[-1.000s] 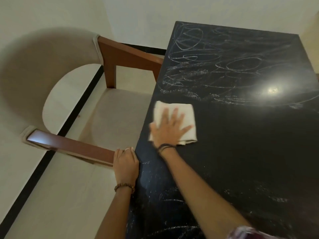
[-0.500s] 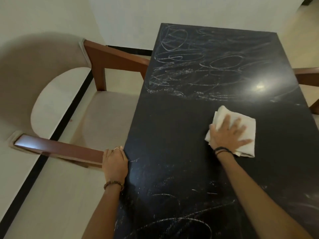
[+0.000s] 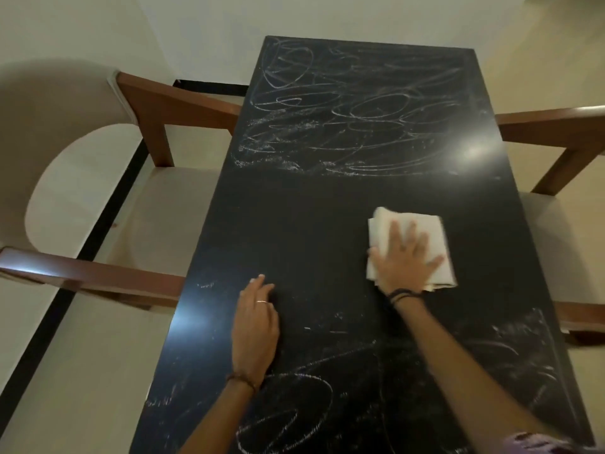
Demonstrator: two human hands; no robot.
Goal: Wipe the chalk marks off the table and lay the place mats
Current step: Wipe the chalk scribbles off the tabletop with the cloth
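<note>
A long black table (image 3: 294, 231) runs away from me. White chalk scribbles (image 3: 353, 119) cover its far half, and fainter chalk marks (image 3: 294, 404) lie on the near end. The middle band is dark and free of marks. My right hand (image 3: 404, 260) presses flat, fingers spread, on a folded white cloth (image 3: 432, 231) at the table's right middle. My left hand (image 3: 257, 319) rests on the tabletop left of centre with its fingers straight. No place mats are in view.
A wooden armchair with a beige seat (image 3: 157, 204) is pushed up to the table's left side. A second armchair (image 3: 556, 136) stands on the right. A pale wall (image 3: 294, 18) is behind the far end, and a black floor strip (image 3: 82, 257) runs on the left.
My right hand slid the cloth from the table's left edge across to the right side. My left hand left the table's left edge and now lies on the tabletop.
</note>
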